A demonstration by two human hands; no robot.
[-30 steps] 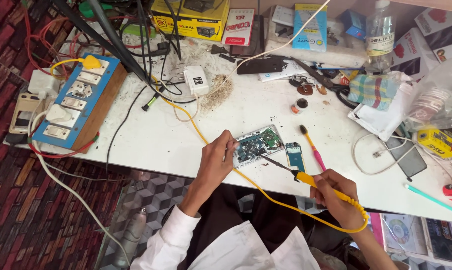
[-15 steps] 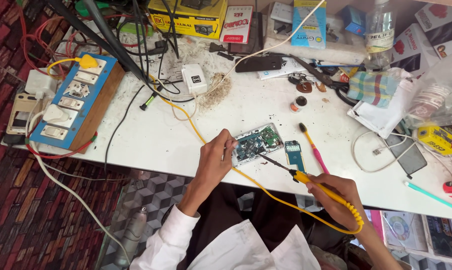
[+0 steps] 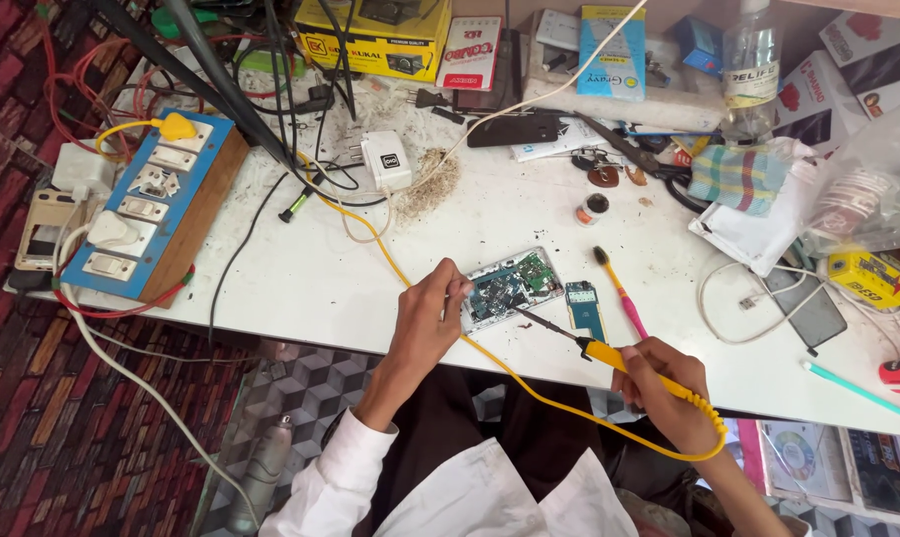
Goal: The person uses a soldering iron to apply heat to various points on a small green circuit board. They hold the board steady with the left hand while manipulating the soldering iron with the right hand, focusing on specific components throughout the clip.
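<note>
An opened phone with its green circuit board [image 3: 511,284] exposed lies near the front edge of the white table [image 3: 311,278]. My left hand [image 3: 432,316] rests at its left end, fingers pinching its edge. My right hand [image 3: 667,386] grips a yellow soldering iron [image 3: 609,356]; the iron's dark tip touches the board from the right. A yellow cable [image 3: 530,388] loops from the iron under my arms and away across the table. A small separate circuit board [image 3: 582,304] lies just right of the phone.
A blue switchboard [image 3: 152,209] with sockets sits at the left edge. A white charger [image 3: 385,159], a pink-handled brush [image 3: 619,290], a solder tin [image 3: 593,207], a plastic bottle [image 3: 750,55], boxes, cloths and tangled cables crowd the back and right.
My hands, the phone and the soldering iron keep almost the same positions; the iron's tip stays on the board. Only the view has shifted a little.
</note>
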